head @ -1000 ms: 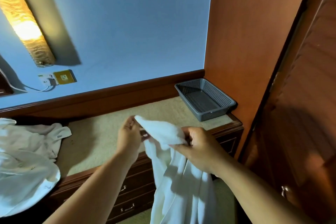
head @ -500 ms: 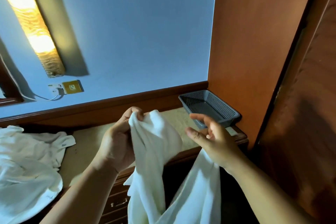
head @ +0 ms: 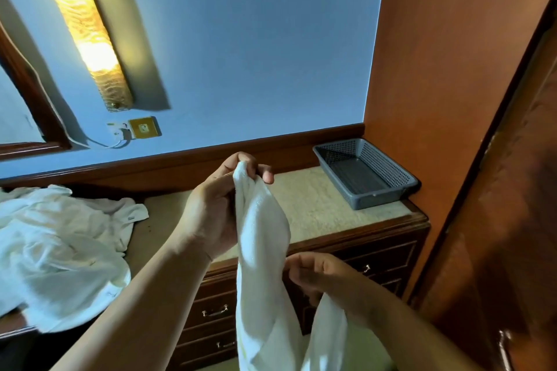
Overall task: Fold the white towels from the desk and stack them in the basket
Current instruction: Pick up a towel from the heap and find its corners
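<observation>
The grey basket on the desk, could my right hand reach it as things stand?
Probably yes: nothing stands between the right hand and the basket, though that hand grips the towel.

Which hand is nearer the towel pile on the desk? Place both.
Left. The left hand pinches the held towel at its top, just right of the pile; the right hand holds it lower, farther right, before the drawers.

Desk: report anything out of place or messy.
Crumpled towels lie heaped at the desk's left end, spilling over its front edge. The basket is empty. Nothing else stands out.
</observation>
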The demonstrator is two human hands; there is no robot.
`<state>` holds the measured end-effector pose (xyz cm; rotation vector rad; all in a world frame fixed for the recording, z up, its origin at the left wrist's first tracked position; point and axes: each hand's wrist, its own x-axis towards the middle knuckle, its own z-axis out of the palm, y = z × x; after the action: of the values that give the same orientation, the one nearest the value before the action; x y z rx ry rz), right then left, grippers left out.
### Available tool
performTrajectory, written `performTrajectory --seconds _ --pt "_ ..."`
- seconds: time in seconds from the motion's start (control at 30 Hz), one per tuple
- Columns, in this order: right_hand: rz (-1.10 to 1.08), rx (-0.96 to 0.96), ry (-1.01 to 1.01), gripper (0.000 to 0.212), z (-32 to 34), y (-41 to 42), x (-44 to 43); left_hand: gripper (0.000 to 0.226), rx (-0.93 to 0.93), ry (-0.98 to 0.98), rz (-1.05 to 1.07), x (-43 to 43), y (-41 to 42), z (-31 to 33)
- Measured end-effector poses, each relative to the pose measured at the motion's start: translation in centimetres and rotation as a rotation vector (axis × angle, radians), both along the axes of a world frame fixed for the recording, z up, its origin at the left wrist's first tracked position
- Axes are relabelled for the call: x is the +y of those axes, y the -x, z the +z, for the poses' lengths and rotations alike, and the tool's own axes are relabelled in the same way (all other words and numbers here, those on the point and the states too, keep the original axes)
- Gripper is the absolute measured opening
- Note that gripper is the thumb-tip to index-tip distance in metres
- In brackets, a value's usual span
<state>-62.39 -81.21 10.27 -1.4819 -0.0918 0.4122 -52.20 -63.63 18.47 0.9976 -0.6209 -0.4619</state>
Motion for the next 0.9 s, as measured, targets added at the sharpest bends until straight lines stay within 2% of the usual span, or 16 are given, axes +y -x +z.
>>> performTrajectory --seconds 0.13,0.2,0.27,0.3,0.33,0.4,0.43,0.47,0.53,0.57,0.6,0.67,0.77,0.83,0.9 --pt "-0.155 -0.018 -0.165 0.041 -0.5 0.7 0.4 0.014 -0.086 -0.05 0.039 -0.3 0.3 -0.4" --pt "-0.233 -0.033 -0.142 0.028 -0.2 1.1 0.9 0.014 -0.124 -0.077 0.045 -0.5 0.5 -0.6" --pt "-0.455 -0.071 -0.1 0.01 -0.2 1.2 1.1 0.011 -0.146 -0.101 0.062 -0.7 0.8 -0.8" --pt "-0.57 -0.11 -0.057 0.012 -0.1 1.1 1.1 0.011 -0.145 -0.105 0.077 -0.7 0.9 -1.1" --pt "-0.671 -0.155 -0.006 0.015 0.0 1.1 0.9 0.015 -0.141 -0.119 0.083 -0.6 0.9 -1.5" --pt "-0.802 -0.265 0.095 0.015 0.4 1.1 0.1 0.049 -0.152 -0.191 0.075 -0.2 0.7 -3.2" --pt "-0.82 -0.323 0.139 0.014 0.8 1.2 -0.3 0.064 -0.219 -0.265 0.067 0.3 0.5 -4.3" --pt "-0.823 -0.369 0.19 0.014 1.0 1.3 -0.6 0.069 -0.367 -0.385 0.066 0.6 0.3 -5.5" --pt "-0.82 -0.444 0.339 0.017 1.4 1.2 -1.1 0.049 -0.698 -0.712 0.06 0.9 0.7 -7.9" --pt "-0.808 -0.471 0.406 0.017 1.7 1.2 -1.0 0.038 -0.771 -0.867 0.099 0.9 1.0 -8.8" --pt "-0.789 -0.484 0.44 0.016 2.0 1.2 -0.8 0.028 -0.77 -0.934 0.152 0.7 1.5 -9.2" --pt "-0.706 -0.502 0.476 0.012 2.5 1.0 -0.1 0.017 -0.719 -0.883 0.255 0.3 2.1 -9.6" --pt "-0.592 -0.513 0.483 0.009 2.8 0.5 1.6 0.027 -0.715 -0.747 0.281 0.2 2.4 -9.0" --pt "-0.665 -0.449 0.325 0.012 2.8 -0.1 2.3 0.035 -0.533 -0.638 0.28 0.5 2.5 -8.6" --pt "-0.72 -0.342 0.104 0.031 2.7 -0.5 2.5 0.043 -0.171 -0.465 0.256 1.0 2.5 -7.9"
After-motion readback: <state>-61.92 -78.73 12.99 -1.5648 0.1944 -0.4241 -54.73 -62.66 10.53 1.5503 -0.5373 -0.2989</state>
